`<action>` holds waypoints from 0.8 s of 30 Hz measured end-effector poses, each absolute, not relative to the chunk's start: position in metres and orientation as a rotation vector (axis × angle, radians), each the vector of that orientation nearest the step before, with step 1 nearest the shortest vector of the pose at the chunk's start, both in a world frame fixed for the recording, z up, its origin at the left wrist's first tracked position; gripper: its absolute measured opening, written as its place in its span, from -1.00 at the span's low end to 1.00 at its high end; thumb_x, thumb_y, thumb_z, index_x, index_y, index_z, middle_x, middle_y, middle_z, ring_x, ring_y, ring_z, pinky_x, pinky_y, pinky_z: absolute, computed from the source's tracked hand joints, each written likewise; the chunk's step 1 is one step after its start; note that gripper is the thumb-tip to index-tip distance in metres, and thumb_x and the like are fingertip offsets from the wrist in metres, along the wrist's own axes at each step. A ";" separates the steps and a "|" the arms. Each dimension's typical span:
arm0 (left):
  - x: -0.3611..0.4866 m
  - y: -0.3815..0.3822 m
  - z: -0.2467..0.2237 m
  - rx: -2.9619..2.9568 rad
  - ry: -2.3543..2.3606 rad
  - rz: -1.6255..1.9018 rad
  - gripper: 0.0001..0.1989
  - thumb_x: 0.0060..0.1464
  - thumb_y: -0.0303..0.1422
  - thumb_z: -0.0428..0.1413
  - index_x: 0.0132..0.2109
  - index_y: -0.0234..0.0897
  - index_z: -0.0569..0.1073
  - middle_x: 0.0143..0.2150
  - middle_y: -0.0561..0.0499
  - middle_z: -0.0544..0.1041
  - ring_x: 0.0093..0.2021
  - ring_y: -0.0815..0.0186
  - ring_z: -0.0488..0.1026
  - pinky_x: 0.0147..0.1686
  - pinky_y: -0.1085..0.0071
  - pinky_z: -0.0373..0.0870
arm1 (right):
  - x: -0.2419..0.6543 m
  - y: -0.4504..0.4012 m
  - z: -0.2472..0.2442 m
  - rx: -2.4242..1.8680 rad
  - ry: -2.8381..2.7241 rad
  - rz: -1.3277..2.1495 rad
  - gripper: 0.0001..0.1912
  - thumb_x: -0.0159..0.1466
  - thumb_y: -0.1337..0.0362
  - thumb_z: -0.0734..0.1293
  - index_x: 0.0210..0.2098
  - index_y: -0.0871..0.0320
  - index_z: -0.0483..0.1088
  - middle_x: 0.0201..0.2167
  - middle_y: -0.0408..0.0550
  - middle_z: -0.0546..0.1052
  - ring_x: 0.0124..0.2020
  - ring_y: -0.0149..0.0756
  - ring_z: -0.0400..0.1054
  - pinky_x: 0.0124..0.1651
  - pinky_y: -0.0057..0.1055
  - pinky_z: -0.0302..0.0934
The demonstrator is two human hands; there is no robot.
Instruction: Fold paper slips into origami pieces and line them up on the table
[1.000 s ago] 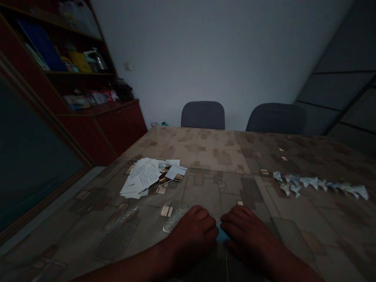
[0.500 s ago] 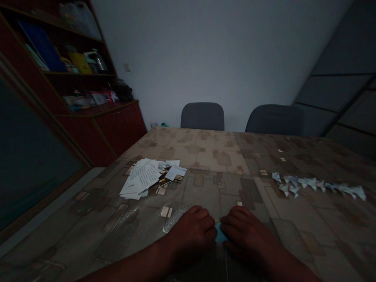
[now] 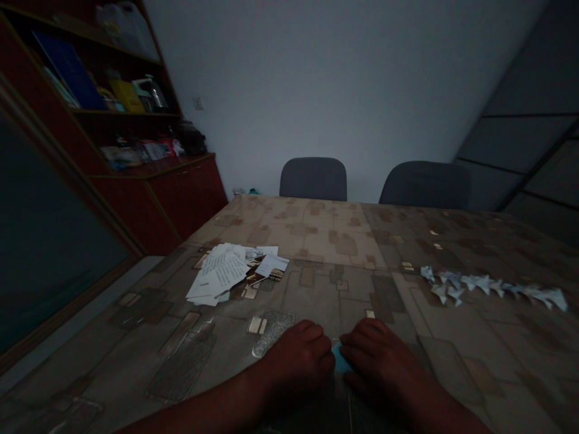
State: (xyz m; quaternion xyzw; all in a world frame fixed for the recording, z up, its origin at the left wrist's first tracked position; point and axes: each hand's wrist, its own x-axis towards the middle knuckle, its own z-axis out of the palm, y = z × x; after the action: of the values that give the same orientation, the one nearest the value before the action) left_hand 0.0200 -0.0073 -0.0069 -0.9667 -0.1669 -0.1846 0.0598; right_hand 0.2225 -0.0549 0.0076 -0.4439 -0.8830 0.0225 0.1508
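Note:
Between my two hands, close to the table's near edge, a small piece of light blue paper (image 3: 341, 358) shows. My left hand (image 3: 308, 352) has its fingers curled closed at the paper's left side. On the other side my right hand (image 3: 373, 349) grips it, fingers bent together over the right part. Most of the paper is hidden by the fingers, so its folded shape cannot be made out. Farther right, a row of several small folded paper figures (image 3: 479, 283) lies on the table. A loose pile of printed paper sheets (image 3: 221, 274) is ahead on the left.
A patterned cloth covers the table (image 3: 316, 232). Two grey chairs, one at centre (image 3: 313, 178) and one at right (image 3: 425, 182), stand behind its far edge. A red-brown cabinet (image 3: 181, 199) with filled shelves is at the left. The room is dim.
Hardly anything differs. The view has shifted slightly, and both hands stay at the blue paper in almost the same pose.

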 end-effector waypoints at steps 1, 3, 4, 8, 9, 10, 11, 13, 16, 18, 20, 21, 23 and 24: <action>0.019 -0.006 -0.007 -2.928 -0.505 -0.553 -0.81 0.15 -0.42 0.15 -0.42 -0.30 0.35 -0.46 0.07 0.39 -0.41 0.32 0.25 -0.42 0.34 0.08 | 0.222 -0.055 0.008 -1.279 -2.538 0.049 -0.88 0.08 0.39 0.44 -0.38 0.13 0.44 -0.39 -0.15 0.52 -0.32 -0.25 0.31 -0.13 -0.24 0.14; 0.018 -0.004 -0.007 -2.926 -0.503 -0.542 -0.82 0.16 -0.42 0.14 -0.42 -0.29 0.36 -0.46 0.07 0.40 -0.41 0.32 0.25 -0.43 0.35 0.07 | 0.220 -0.054 0.008 -1.269 -2.539 0.011 -0.90 0.08 0.39 0.43 -0.40 0.13 0.44 -0.41 -0.15 0.53 -0.34 -0.25 0.32 -0.15 -0.26 0.15; 0.018 -0.003 -0.007 -2.926 -0.503 -0.528 -0.82 0.16 -0.42 0.13 -0.41 -0.29 0.36 -0.46 0.07 0.41 -0.41 0.32 0.25 -0.43 0.35 0.07 | 0.219 -0.054 0.008 -1.267 -2.536 -0.009 -0.91 0.08 0.39 0.42 -0.40 0.14 0.44 -0.42 -0.14 0.53 -0.34 -0.25 0.32 -0.17 -0.26 0.14; 0.019 -0.006 -0.008 -2.923 -0.521 -0.503 -0.82 0.15 -0.43 0.15 -0.42 -0.30 0.36 -0.46 0.05 0.41 -0.41 0.31 0.26 -0.44 0.36 0.08 | 0.217 -0.055 0.005 -1.236 -2.514 -0.060 -0.92 0.08 0.40 0.39 -0.40 0.15 0.44 -0.42 -0.13 0.53 -0.37 -0.26 0.31 -0.19 -0.28 0.13; 0.020 -0.006 -0.009 -2.923 -0.529 -0.505 -0.82 0.14 -0.44 0.15 -0.42 -0.30 0.36 -0.46 0.05 0.41 -0.42 0.31 0.25 -0.44 0.36 0.09 | 0.217 -0.055 0.005 -1.223 -2.501 -0.076 -0.92 0.08 0.41 0.38 -0.41 0.15 0.43 -0.43 -0.13 0.52 -0.37 -0.26 0.31 -0.20 -0.29 0.12; 0.021 -0.007 -0.010 -2.923 -0.539 -0.511 -0.83 0.14 -0.45 0.15 -0.42 -0.30 0.36 -0.46 0.05 0.41 -0.42 0.31 0.26 -0.44 0.36 0.11 | 0.217 -0.055 0.004 -1.209 -2.488 -0.092 -0.93 0.07 0.42 0.38 -0.43 0.15 0.42 -0.45 -0.14 0.51 -0.39 -0.27 0.30 -0.22 -0.30 0.12; 0.021 -0.008 -0.010 -2.923 -0.544 -0.513 -0.84 0.13 -0.46 0.15 -0.42 -0.30 0.37 -0.45 0.05 0.41 -0.42 0.31 0.26 -0.43 0.36 0.12 | 0.216 -0.056 0.003 -1.194 -2.475 -0.106 -0.93 0.08 0.43 0.37 -0.45 0.15 0.41 -0.47 -0.14 0.50 -0.40 -0.28 0.29 -0.23 -0.30 0.11; 0.021 -0.008 -0.011 -2.925 -0.554 -0.521 -0.84 0.13 -0.47 0.14 -0.42 -0.30 0.37 -0.46 0.05 0.41 -0.43 0.32 0.26 -0.44 0.37 0.14 | 0.217 -0.055 0.000 -1.171 -2.456 -0.124 -0.91 0.10 0.45 0.34 -0.46 0.15 0.40 -0.48 -0.14 0.49 -0.41 -0.29 0.28 -0.25 -0.31 0.10; 0.020 -0.007 -0.008 -2.973 -0.600 -0.526 -0.86 0.10 -0.39 0.16 -0.40 -0.29 0.39 -0.44 0.05 0.43 -0.43 0.32 0.29 -0.45 0.38 0.16 | 0.218 -0.054 -0.003 -1.159 -2.434 -0.140 -0.86 0.14 0.49 0.30 -0.47 0.14 0.38 -0.48 -0.14 0.50 -0.42 -0.29 0.28 -0.26 -0.33 0.10; 0.019 -0.006 -0.006 -3.022 -0.638 -0.542 -0.89 0.08 -0.36 0.16 -0.37 -0.28 0.41 -0.40 0.05 0.45 -0.40 0.31 0.31 -0.44 0.39 0.18 | 0.218 -0.053 -0.004 -1.159 -2.413 -0.153 -0.82 0.17 0.51 0.27 -0.47 0.14 0.37 -0.49 -0.13 0.50 -0.44 -0.30 0.28 -0.27 -0.34 0.10; 0.019 -0.006 -0.006 -3.048 -0.677 -0.584 -0.92 0.10 -0.41 0.13 -0.37 -0.28 0.42 -0.38 0.04 0.47 -0.39 0.31 0.32 -0.43 0.40 0.20 | 0.218 -0.052 -0.004 -1.165 -2.392 -0.164 -0.78 0.22 0.52 0.22 -0.47 0.14 0.37 -0.52 -0.13 0.48 -0.46 -0.30 0.27 -0.30 -0.34 0.10; 0.019 -0.006 -0.006 -3.060 -0.711 -0.623 -0.91 0.10 -0.45 0.10 -0.38 -0.29 0.43 -0.39 0.03 0.47 -0.39 0.32 0.33 -0.42 0.40 0.20 | 0.218 -0.052 -0.002 -1.179 -2.383 -0.153 -0.76 0.24 0.51 0.20 -0.47 0.13 0.37 -0.53 -0.12 0.47 -0.46 -0.30 0.27 -0.31 -0.34 0.11; 0.021 -0.007 -0.005 -3.120 -0.824 -0.735 -0.88 0.09 -0.51 0.08 -0.40 -0.30 0.44 -0.41 0.03 0.47 -0.39 0.33 0.35 -0.39 0.43 0.22 | 0.218 -0.053 0.002 -1.208 -2.354 -0.059 -0.76 0.27 0.49 0.17 -0.45 0.13 0.37 -0.52 -0.11 0.46 -0.45 -0.29 0.28 -0.30 -0.33 0.12; 0.022 -0.008 -0.004 -3.162 -0.909 -0.810 -0.89 0.06 -0.53 0.09 -0.40 -0.31 0.46 -0.42 0.03 0.47 -0.39 0.34 0.36 -0.38 0.44 0.22 | 0.218 -0.053 0.005 -1.220 -2.321 0.017 -0.77 0.28 0.47 0.17 -0.43 0.13 0.38 -0.50 -0.11 0.47 -0.43 -0.28 0.29 -0.29 -0.33 0.12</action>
State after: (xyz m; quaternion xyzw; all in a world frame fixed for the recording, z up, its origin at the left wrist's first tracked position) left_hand 0.0216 -0.0079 -0.0040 -0.9261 -0.2663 -0.2372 -0.1230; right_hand 0.2176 -0.0533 0.0051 -0.4497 -0.8554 0.0063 0.2570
